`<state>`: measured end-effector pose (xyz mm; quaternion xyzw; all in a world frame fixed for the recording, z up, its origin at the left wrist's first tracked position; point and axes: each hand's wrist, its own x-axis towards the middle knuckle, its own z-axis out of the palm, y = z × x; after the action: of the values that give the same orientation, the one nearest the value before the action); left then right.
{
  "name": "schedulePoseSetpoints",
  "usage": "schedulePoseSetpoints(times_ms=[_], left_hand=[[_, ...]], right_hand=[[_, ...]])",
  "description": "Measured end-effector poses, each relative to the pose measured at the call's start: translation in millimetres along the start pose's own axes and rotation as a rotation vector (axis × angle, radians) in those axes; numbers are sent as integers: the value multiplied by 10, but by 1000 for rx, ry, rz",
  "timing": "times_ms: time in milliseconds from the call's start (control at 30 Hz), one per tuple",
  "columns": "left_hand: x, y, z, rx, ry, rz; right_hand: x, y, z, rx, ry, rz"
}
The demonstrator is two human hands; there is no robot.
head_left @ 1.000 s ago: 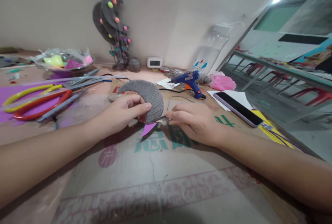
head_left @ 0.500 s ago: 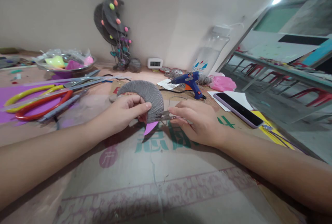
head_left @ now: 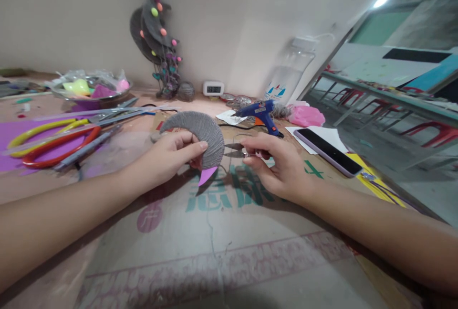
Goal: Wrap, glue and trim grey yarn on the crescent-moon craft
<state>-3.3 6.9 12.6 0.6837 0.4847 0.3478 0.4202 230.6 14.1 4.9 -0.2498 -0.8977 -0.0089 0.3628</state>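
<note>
My left hand (head_left: 172, 154) pinches a crescent shape wrapped in grey yarn (head_left: 200, 130), held upright over the cardboard sheet (head_left: 200, 232); its bare pink tip (head_left: 206, 175) points down. My right hand (head_left: 275, 163) grips small thread snips (head_left: 234, 150), blades parted and pointing left at the crescent's lower right edge. Both hands hover just above the cardboard.
A blue glue gun (head_left: 263, 113) and a phone (head_left: 328, 150) lie to the right. Large scissors with yellow and red handles (head_left: 53, 137) lie at left on purple paper, near a bowl of coloured pieces (head_left: 91, 90). A finished grey crescent ornament (head_left: 155, 37) stands by the wall, beside a small clock (head_left: 213, 88).
My right hand has lifted slightly and drawn the snips back from under the crescent's lower edge; their blades now show parted. The left hand and crescent have hardly moved.
</note>
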Motion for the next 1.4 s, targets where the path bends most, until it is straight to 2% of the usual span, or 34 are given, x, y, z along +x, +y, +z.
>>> schedulePoseSetpoints(times_ms=[200,500,967,1400], left_hand=[[-12,30,6,13,15,-4],[-11,-18,9,121,4,71],[-10,-1,23,127,-11,66],[3,-61,3,1,-86,55]], right_hand=[[17,-15,2,-66,-76,-131],[40,-47,19,-200,-182,-154],[64,-77,50,-184,-222,-133],[45,-35,59,-102,-214,-154]])
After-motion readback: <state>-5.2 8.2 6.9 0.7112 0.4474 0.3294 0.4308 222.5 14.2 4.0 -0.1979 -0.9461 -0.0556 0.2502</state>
